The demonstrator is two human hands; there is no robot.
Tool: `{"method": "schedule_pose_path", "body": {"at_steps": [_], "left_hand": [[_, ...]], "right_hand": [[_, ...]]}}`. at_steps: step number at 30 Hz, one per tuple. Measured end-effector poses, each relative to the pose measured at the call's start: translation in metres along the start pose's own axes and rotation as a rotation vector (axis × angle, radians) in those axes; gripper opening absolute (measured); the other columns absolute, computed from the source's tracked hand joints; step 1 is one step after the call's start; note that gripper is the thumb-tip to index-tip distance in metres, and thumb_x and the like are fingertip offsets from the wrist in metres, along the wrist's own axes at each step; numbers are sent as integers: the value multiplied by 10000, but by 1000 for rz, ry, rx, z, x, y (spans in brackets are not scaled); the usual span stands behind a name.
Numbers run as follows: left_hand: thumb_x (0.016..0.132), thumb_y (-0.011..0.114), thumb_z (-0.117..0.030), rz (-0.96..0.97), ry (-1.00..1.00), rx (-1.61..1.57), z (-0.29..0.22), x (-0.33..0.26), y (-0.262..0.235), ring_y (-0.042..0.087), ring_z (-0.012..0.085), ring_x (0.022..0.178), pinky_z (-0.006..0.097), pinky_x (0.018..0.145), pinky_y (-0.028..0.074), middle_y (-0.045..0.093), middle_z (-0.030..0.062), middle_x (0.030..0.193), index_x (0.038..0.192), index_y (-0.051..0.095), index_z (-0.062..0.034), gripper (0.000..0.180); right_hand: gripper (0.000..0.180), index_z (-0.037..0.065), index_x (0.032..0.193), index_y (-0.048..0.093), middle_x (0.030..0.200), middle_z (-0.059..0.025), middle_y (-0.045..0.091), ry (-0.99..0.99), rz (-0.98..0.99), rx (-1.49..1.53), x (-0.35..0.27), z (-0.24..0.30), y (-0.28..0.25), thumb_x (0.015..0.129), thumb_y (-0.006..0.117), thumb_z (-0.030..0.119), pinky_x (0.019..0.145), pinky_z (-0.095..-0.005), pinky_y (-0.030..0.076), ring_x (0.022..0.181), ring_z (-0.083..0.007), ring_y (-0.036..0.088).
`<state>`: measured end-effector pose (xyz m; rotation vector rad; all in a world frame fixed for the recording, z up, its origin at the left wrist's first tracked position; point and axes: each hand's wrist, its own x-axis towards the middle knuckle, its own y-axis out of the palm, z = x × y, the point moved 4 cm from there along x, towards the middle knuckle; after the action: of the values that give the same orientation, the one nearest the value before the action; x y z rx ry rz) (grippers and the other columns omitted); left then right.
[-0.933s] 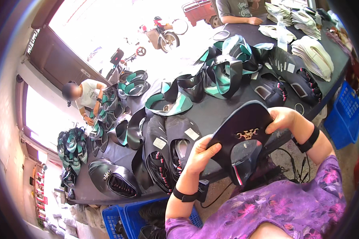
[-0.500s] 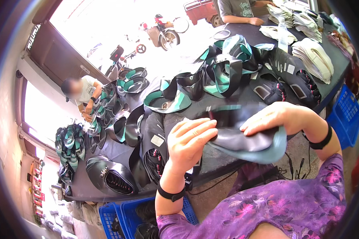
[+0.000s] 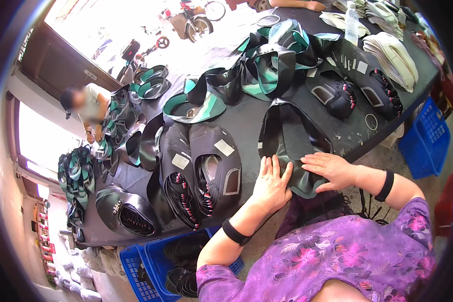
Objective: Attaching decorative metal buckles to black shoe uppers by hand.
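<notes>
Both hands lay flat with fingers spread, the left hand (image 3: 272,183) and right hand (image 3: 332,169) pressing the black shoe-upper piece (image 3: 292,143) at the table (image 3: 246,118) edge. Its long axis seemingly ran away from the person.

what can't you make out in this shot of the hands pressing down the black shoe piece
Head view, the only one:
- Black shoe upper: its near edge is covered by the left hand and right hand.
- Blue crate: mostly hidden by the table.
- Co-worker's hand: arm cut off by the top edge.
</notes>
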<state>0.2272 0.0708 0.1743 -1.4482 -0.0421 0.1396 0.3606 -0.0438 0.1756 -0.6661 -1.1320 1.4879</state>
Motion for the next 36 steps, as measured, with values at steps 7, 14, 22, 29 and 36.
{"method": "schedule_pose_path", "body": {"at_steps": [7, 14, 22, 29, 36], "left_hand": [[611, 692, -360, -154, 56, -258, -22, 6, 12, 223, 365, 1275, 444, 1059, 144, 279, 257, 1328, 1267, 306, 53, 866], [575, 689, -280, -234, -5, -134, -27, 5, 21, 251, 356, 1268, 418, 1056, 183, 263, 259, 1341, 1270, 311, 43, 854], [659, 642, -270, -366, -33, -643, -40, 1, 9, 265, 354, 1252, 451, 1043, 172, 262, 243, 1340, 1238, 344, 76, 737], [617, 691, -191, -529, 33, -565, -31, 4, 13, 396, 332, 1139, 486, 967, 299, 422, 165, 1174, 1064, 522, -37, 502], [602, 688, -170, -582, 49, -552, -39, -2, 7, 434, 311, 1088, 500, 947, 313, 460, 124, 1112, 920, 583, -89, 344]], "right_hand": [[729, 11, 1257, 383, 1305, -145, 391, 35, -131, -123, -2, 6, 10, 659, 682, 303, 1019, -391, 289, 1216, -275, 372], [579, 76, 1224, 459, 1285, -101, 430, 0, -144, -8, -7, -3, 14, 703, 655, 237, 1013, -384, 299, 1203, -252, 392], [548, 49, 1177, 487, 1255, -107, 453, -30, -192, -91, 0, -9, 15, 689, 660, 232, 984, -383, 337, 1165, -254, 429], [602, 24, 1192, 457, 1273, -143, 420, -16, -181, 22, 7, -16, 4, 695, 659, 297, 990, -410, 318, 1175, -305, 403], [836, 63, 1292, 356, 1364, -99, 318, 18, -1, -9, 6, -10, 4, 601, 714, 367, 1037, -405, 235, 1262, -262, 296]]}}
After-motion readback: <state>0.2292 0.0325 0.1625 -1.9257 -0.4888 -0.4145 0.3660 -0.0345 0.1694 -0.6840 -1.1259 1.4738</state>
